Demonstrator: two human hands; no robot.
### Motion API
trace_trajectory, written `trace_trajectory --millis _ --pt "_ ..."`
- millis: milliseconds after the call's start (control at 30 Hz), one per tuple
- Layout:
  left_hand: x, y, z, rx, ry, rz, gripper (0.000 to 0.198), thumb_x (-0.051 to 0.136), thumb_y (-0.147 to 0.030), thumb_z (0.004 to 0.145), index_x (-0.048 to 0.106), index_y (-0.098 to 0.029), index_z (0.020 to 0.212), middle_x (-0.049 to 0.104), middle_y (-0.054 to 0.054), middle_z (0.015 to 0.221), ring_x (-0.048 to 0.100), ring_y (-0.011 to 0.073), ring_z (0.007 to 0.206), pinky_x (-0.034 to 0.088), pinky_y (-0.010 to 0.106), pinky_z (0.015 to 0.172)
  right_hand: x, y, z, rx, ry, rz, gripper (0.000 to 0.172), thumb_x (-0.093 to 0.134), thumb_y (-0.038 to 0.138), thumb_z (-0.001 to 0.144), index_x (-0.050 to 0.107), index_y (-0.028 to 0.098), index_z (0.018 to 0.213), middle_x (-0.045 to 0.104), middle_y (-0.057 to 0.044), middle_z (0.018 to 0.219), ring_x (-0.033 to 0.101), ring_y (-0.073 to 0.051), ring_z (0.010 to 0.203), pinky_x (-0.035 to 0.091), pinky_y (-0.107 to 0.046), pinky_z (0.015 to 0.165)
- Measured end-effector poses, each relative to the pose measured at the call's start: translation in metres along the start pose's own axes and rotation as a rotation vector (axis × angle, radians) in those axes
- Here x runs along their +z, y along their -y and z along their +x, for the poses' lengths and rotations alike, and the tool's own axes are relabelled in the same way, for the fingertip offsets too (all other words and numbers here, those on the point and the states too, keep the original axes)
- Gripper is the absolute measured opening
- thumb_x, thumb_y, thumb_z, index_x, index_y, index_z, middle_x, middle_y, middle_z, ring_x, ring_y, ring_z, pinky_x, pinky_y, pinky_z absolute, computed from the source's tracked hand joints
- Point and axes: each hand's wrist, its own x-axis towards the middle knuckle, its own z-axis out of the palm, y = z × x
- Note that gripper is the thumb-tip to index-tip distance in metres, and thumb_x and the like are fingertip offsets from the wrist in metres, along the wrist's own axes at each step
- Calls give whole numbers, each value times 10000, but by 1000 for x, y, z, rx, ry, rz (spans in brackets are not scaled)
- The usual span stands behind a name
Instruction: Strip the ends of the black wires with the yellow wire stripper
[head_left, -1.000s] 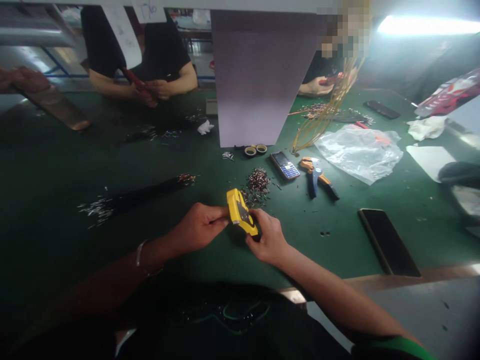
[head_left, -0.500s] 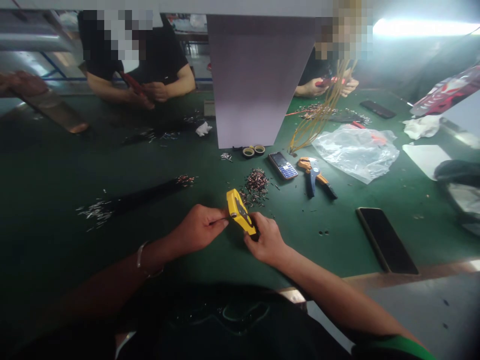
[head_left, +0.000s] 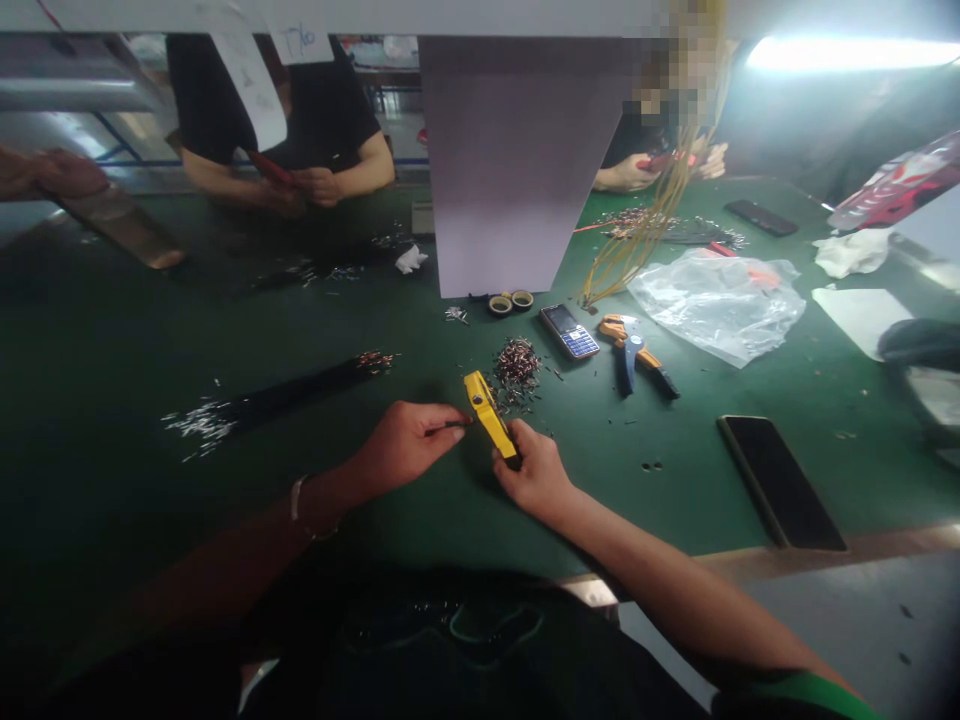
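My right hand [head_left: 534,470] is closed round the lower end of a yellow wire stripper [head_left: 491,415], whose head points up and to the left. Between the thumb and forefinger of my left hand [head_left: 409,445] is a thin dark wire [head_left: 450,425], its tip close to the stripper's head. I cannot tell whether the tip is inside the jaws. Just beyond the tool lies a pile of small copper-and-black wire scraps [head_left: 517,362]. A bundle of black wires [head_left: 292,388] with bare ends rests on the green table [head_left: 360,320] to the left.
A keypad phone [head_left: 570,332], orange-and-blue cutters [head_left: 636,355] and a clear plastic bag [head_left: 724,300] lie to the right, with a dark smartphone [head_left: 780,480] nearer. Tape rolls [head_left: 510,302] sit below a pale upright panel [head_left: 502,170]. Two people's hands [head_left: 319,185] work across the table.
The yellow stripper has turned in my right hand, showing its narrower side. My left hand's fingertips have shifted slightly, and the dark wire now shows between them. The whole view has shifted a little.
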Motion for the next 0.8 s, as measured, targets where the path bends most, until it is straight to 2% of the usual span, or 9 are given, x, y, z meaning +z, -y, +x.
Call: trace_trajectory --millis 167,400,567,700,800 --pt "3 7 3 -49 -57 -17 210 570 -228 795 735 -114 858 672 18 635 542 99 545 423 193 510 0 -1 3 42 45 18 112 493 215 693 383 236 689 462 43 542 434 -127 467 318 -249 485" --pt "1 9 6 -16 -115 60 168 579 -211 792 725 -134 821 681 8 638 568 100 558 411 187 511 0 -2 4 107 66 83 77 502 232 686 433 221 655 459 35 543 431 -128 490 326 -254 495" --pt "1 16 7 7 -150 80 168 590 -209 777 734 -138 824 712 21 684 608 119 607 432 198 546 0 -2 3 250 103 268 48 517 237 698 496 202 725 453 61 489 416 -111 439 324 -236 454" --pt "-4 18 7 18 -203 82 169 590 -207 773 739 -143 821 710 19 671 606 121 593 436 204 541 -2 -2 4 355 181 454 106 545 240 674 512 192 763 473 76 463 433 -104 377 338 -229 412" --pt "-12 15 6 58 -233 75 161 588 -193 777 740 -150 810 710 13 673 607 114 591 441 201 544 -7 -4 7 389 188 592 166 578 231 646 532 179 796 525 63 505 471 -110 385 370 -238 421"
